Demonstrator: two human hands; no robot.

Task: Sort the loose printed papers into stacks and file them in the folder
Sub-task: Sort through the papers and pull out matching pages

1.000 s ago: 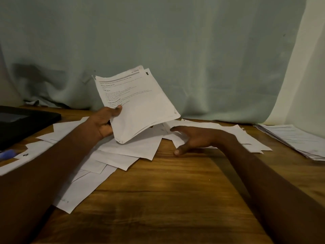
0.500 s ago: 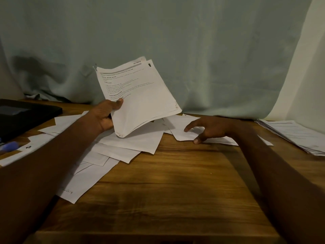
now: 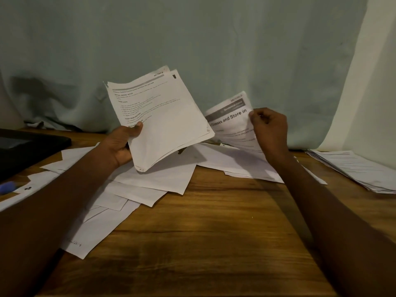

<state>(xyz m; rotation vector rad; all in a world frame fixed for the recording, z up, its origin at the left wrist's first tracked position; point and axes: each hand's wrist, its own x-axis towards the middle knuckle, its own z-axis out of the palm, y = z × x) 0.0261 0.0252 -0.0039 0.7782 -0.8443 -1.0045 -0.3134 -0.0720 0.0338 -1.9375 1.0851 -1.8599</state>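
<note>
white sheets (image 3: 158,125) are gripped in the left hand (image 3: 121,144), thumb on top, tilted up, apparently for reading. right hand (image 3: 270,129) pinches one printed page (image 3: 231,123) lifted off the loose pile (image 3: 150,179), likely to compare headings. sorted stack (image 3: 353,168) lies far right. dark folder (image 3: 27,146) waits far left on the wooden table (image 3: 214,232).
</note>
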